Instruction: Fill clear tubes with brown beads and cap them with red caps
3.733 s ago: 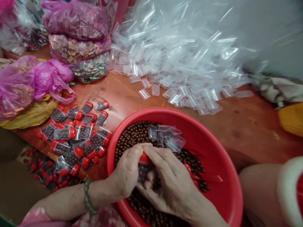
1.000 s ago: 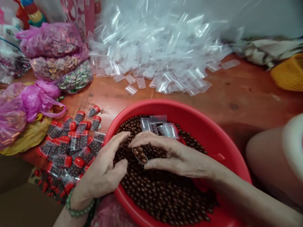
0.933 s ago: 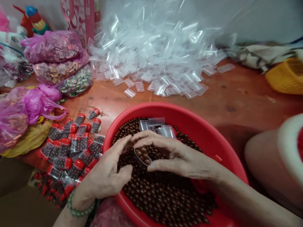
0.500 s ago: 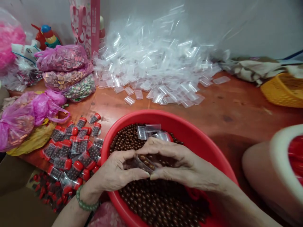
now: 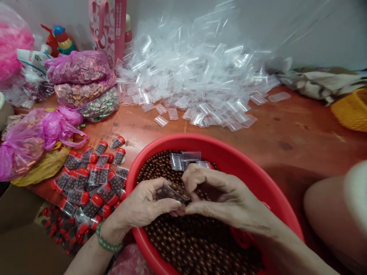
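A small clear plastic case (image 5: 178, 192) with shiny brown balls inside is between my hands, tilted, over a red basin (image 5: 282, 208). My left hand (image 5: 145, 204) grips its left part, thumb along the near side. At the case's right end, my right hand (image 5: 226, 194) has its thumb and curled fingers against it; some fingertips are hidden. Below both hands, many loose brown balls (image 5: 183, 242) fill much of the basin. Several clear cases (image 5: 191, 156) lie on the balls just beyond my right hand.
Left of the basin lie many ball-filled cases with red caps (image 5: 97, 179). A large heap of clear cases (image 5: 195, 88) rests against the wall. Pink bags (image 5: 80, 68) stand at the left, a yellow basket (image 5: 349, 112) and a pale rounded container (image 5: 327, 206) at the right.
My right index finger has lifted and curled back from the case's top edge. More balls show at its mouth. The view has shifted slightly, moving the surroundings rightward.
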